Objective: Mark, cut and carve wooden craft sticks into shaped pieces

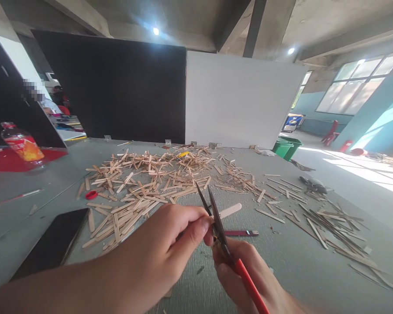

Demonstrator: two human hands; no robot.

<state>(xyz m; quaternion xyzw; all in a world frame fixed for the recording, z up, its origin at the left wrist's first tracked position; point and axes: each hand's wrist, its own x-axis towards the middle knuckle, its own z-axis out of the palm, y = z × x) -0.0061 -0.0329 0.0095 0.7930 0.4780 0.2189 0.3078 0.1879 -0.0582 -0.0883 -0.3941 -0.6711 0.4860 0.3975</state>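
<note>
My left hand (170, 244) pinches a flat wooden stick (229, 210) between thumb and fingers, its rounded end poking out to the right. My right hand (245, 274) grips red-handled scissors (216, 218), whose dark blades stand parted around the stick just past my left thumb. Both hands hover low over the grey table (298, 261), near its front edge.
A wide heap of wooden sticks (144, 183) covers the table's middle, with thin offcuts (330, 222) to the right. A red-handled knife (240, 233) lies beside my hands. A black phone (54, 242), a red cap (91, 194) and a bottle (21, 146) are at left.
</note>
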